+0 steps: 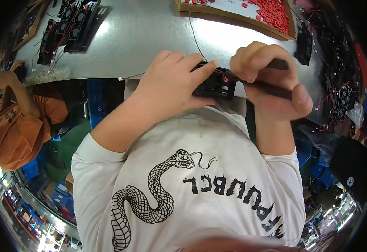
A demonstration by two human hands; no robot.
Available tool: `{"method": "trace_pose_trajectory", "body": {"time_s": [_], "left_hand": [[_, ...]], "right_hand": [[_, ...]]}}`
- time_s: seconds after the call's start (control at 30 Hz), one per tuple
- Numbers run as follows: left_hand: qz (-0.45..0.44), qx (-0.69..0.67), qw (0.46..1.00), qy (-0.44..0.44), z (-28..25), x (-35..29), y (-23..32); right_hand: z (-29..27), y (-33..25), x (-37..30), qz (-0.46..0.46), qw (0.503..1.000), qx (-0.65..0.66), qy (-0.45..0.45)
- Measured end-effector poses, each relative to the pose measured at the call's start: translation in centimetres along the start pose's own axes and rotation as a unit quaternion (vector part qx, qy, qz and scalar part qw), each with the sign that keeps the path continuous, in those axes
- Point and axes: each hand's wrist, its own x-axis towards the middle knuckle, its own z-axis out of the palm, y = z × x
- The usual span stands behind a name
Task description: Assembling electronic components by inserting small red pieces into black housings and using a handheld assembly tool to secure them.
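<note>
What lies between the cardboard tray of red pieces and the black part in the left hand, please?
In the head view, a thin dark cable crosses the metal tabletop between the tray and the black part.

The unit [217,87] and tool [271,88] are black, the far parts [274,17] red. The near shirt [204,145] is white with a black scaly snake [161,210]; the left shirt [21,134] is orange.

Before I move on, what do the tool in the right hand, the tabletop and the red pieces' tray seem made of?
Tool: dark, fairly matte handles, perhaps plastic or rubber covered; the rest is too hidden to judge.
Tabletop: probably bare metal with a satin finish, given its grey sheen and bright reflections.
Tray: likely cardboard, matte, from its plain tan walls.
</note>
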Motion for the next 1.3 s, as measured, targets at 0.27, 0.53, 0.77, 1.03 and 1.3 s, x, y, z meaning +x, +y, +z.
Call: {"method": "trace_pose_trajectory", "body": {"time_s": [0.27, 0.53, 0.77, 1.03, 1.3], "left_hand": [[0.032, -0.082, 0.994, -0.07, -0.2, 1.1, -2.2], [0.031, 0.026, 0.999, 0.034, 0.1, -0.4, -1.1], [0.029, 0.043, 0.998, 0.041, 0.3, -0.4, -1.0], [0.026, 0.043, 0.998, 0.038, 0.3, -0.5, -0.5], [0.001, -0.01, 0.999, 0.041, 0.9, -0.6, -1.0]], "right_hand": [[-1.3, -0.1, 5.8, 0.214, 0.925, 0.072, -0.305], [1.0, -1.2, -0.9, -0.015, 0.983, 0.05, 0.175], [0.9, -0.3, -1.2, -0.057, 0.974, 0.109, 0.19], [-0.4, 0.7, -2.8, -0.107, 0.99, 0.065, 0.067], [3.0, -0.9, -3.6, -0.049, 0.981, -0.137, 0.132]]}}
